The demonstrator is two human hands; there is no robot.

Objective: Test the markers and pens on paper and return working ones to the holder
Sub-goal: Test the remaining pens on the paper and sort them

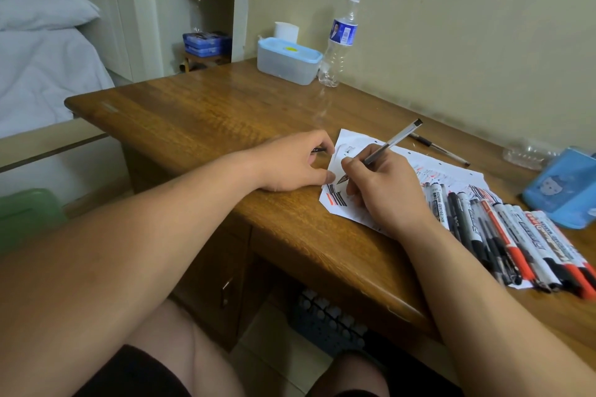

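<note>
My right hand (pixel 383 190) grips a clear-barrelled pen (pixel 392 142) with its tip down on the white paper (pixel 451 171), which carries black and red test strokes near its left corner. My left hand (pixel 293 161) rests on the desk at the paper's left edge, fingers curled round a small black pen cap (pixel 319 149), thumb pressing the sheet. A row of several markers and pens (pixel 516 235) lies on the paper to the right. A blue holder (pixel 564 190) lies at the far right.
Another pen (pixel 438 147) lies behind the paper. A lidded plastic box (pixel 287 60) and a water bottle (pixel 340 42) stand at the back of the wooden desk (pixel 200 119). A crumpled clear bottle (pixel 529 153) lies by the wall. A bed is to the left.
</note>
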